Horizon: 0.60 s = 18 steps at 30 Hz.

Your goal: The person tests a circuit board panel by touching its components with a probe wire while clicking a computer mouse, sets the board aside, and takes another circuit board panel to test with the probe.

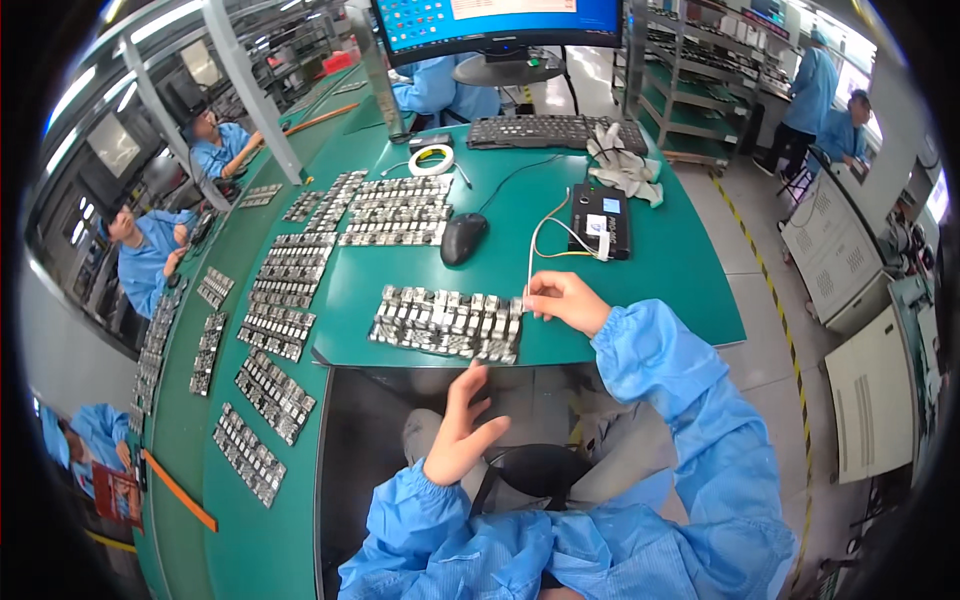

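A panel of small circuit boards (440, 325), with rows of silvery parts, lies at the front edge of the green table. At the panel's right end, my right hand (568, 302) pinches the end of a thin white cable (531, 262); its tip is too small to make out. The cable loops back to a black box (600, 225) with a small lit screen. My left hand (463, 435) is below the panel's near edge, fingers apart and holding nothing. Its fingertips come close to the boards; whether they touch cannot be told.
A black mouse (464, 239) and a keyboard (545, 132) sit farther back, below a monitor (500, 25). Grey-white gloves (622, 165) lie beside the keyboard. More board panels (290, 270) stand in rows at left. A white cable coil (431, 160) rests behind them. Several co-workers in blue sit around.
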Each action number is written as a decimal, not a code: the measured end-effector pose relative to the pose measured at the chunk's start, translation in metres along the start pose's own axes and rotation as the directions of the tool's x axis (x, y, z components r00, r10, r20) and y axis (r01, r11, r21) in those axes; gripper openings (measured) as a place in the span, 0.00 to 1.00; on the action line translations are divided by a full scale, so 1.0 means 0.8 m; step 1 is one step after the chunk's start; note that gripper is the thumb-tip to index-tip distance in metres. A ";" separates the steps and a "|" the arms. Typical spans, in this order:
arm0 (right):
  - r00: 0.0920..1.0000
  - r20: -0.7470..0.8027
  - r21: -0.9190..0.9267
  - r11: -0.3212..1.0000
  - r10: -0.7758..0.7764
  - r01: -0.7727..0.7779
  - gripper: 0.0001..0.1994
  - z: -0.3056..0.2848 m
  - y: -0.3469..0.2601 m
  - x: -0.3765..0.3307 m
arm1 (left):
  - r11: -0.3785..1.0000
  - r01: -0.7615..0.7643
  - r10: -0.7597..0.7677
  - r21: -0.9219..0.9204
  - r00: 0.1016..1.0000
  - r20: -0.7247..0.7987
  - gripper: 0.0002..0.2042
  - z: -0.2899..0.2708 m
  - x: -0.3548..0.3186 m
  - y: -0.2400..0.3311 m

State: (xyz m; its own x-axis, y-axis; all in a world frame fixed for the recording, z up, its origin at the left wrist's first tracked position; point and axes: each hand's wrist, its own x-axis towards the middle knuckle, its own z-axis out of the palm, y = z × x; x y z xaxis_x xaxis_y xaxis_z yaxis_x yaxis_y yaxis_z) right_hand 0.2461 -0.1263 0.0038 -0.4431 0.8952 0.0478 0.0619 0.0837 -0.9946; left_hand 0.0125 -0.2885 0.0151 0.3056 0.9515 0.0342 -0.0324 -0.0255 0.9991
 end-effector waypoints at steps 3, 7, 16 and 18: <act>0.998 -0.054 -0.010 0.999 -0.043 0.042 0.08 -0.001 0.002 0.007 | 0.963 -0.162 0.143 0.215 0.984 0.104 0.30 -0.013 0.023 0.005; 0.993 -0.086 0.053 0.995 -0.082 0.086 0.07 -0.034 -0.007 0.000 | 0.343 -0.447 0.412 0.826 0.862 0.295 0.36 -0.060 0.095 0.044; 0.975 -0.115 -0.160 0.972 -0.191 0.171 0.08 -0.028 -0.008 0.053 | 0.253 -0.358 0.144 0.899 0.933 0.330 0.46 -0.100 0.164 0.024; 0.962 -0.176 -0.357 0.924 -0.207 0.133 0.09 -0.032 -0.013 0.050 | 0.190 -0.317 0.138 0.929 0.946 0.295 0.45 -0.081 0.171 0.028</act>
State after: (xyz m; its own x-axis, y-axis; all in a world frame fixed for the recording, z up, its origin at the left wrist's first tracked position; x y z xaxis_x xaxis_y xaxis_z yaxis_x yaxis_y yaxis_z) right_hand 0.2504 -0.0804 0.0185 -0.2815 0.9213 0.2682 0.3176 0.3532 -0.8800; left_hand -0.0081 -0.1389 0.0410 0.5650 0.8059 0.1766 0.7809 -0.5915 0.2008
